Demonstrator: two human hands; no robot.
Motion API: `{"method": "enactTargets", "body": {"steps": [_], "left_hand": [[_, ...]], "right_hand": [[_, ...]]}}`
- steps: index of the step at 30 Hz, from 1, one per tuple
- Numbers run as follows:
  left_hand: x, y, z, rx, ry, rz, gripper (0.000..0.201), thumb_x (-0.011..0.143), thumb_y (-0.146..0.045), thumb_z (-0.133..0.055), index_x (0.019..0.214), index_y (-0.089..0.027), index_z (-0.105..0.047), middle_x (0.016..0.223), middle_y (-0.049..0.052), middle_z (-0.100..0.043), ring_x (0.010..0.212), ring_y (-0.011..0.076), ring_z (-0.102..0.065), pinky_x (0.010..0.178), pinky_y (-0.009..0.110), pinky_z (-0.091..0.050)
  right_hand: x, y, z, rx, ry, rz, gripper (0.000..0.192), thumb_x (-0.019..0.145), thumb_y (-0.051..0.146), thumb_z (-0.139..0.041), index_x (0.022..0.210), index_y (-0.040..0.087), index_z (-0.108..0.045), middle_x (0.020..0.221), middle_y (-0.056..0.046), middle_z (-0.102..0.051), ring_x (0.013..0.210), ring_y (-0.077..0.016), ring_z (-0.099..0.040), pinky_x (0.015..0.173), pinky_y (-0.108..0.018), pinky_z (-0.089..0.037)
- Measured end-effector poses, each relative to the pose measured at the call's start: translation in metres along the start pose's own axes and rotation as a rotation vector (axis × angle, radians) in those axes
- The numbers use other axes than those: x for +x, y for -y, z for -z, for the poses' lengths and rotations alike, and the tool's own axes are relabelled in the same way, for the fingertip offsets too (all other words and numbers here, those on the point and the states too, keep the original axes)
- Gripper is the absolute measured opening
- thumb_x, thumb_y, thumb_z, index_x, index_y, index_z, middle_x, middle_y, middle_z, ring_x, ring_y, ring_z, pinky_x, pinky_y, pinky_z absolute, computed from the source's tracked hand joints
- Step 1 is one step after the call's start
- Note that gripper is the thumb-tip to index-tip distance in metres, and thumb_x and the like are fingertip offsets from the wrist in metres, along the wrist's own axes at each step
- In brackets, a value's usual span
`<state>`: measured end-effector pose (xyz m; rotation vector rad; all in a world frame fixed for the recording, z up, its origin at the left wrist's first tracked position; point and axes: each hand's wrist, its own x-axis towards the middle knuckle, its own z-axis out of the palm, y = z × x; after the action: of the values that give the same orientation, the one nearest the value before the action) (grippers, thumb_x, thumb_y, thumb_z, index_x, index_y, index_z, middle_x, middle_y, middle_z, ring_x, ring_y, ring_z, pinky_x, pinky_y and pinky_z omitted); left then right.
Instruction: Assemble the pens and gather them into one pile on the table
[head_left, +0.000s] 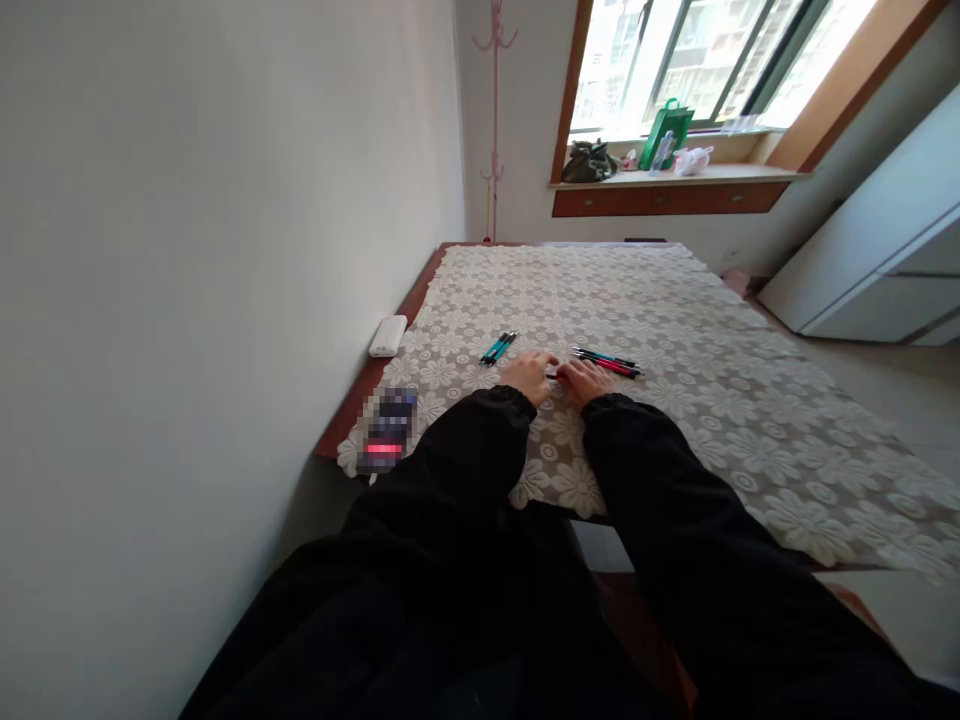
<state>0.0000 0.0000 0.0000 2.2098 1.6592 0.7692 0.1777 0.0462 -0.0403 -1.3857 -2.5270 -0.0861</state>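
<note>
1. Left hand [529, 376]: fingers curled; grip hidden, cannot tell.
2. Right hand [585, 381]: fingers drawn in, seemingly holding dark-and-red pen [553, 377], between hands; handling apparently unfinished.
3. Teal pens [498, 348]: laid down, far left.
4. Teal-and-red pen group [609, 363]: laid down, right.

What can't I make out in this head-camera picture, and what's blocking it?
All in the head view:
- The small dark-and-red item between the left hand and right hand: fingers cover most of it, so its full shape and each hand's grip are unclear.
- The phone: pixelation hides its screen.
- The red pen: any lettering is too small.
- The white cabinet: cut off by the right edge.
</note>
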Motion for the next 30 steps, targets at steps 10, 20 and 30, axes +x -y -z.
{"method": "enactTargets", "body": {"steps": [10,20,30], "left_hand": [[-0.002,0.028,-0.013,-0.109,-0.019,-0.014,0.03,0.097,-0.029,-0.062,0.124,-0.023,-0.072,0.11,0.006,-0.075,0.096,0.0171,-0.068,0.097,0.029,-0.05],[-0.007,0.023,-0.014,0.129,-0.013,0.008,0.044,0.105,-0.045,-0.045,0.091,-0.021,-0.079,0.097,0.008,-0.077,0.104,0.0225,-0.064,0.09,0.033,-0.047],[-0.003,0.026,-0.013,-0.027,-0.015,-0.015,0.027,0.096,-0.042,-0.062,0.108,-0.023,-0.077,0.099,0.006,-0.077,0.096,0.0196,-0.067,0.089,0.03,-0.049]], "right_hand": [[-0.005,-0.014,-0.005,0.183,-0.039,0.044,0.042,0.106,0.04,-0.033,0.119,0.022,-0.069,0.114,-0.011,-0.074,0.097,-0.0232,-0.067,0.073,-0.031,-0.041],[-0.007,0.0,-0.001,-0.01,0.063,0.025,0.039,0.106,0.037,-0.036,0.107,0.022,-0.071,0.104,-0.011,-0.078,0.089,-0.0231,-0.068,0.07,-0.031,-0.037],[-0.011,-0.004,0.001,0.065,-0.043,0.093,0.041,0.106,0.044,-0.038,0.111,0.022,-0.073,0.106,-0.011,-0.074,0.09,-0.023,-0.065,0.073,-0.031,-0.038]]}}
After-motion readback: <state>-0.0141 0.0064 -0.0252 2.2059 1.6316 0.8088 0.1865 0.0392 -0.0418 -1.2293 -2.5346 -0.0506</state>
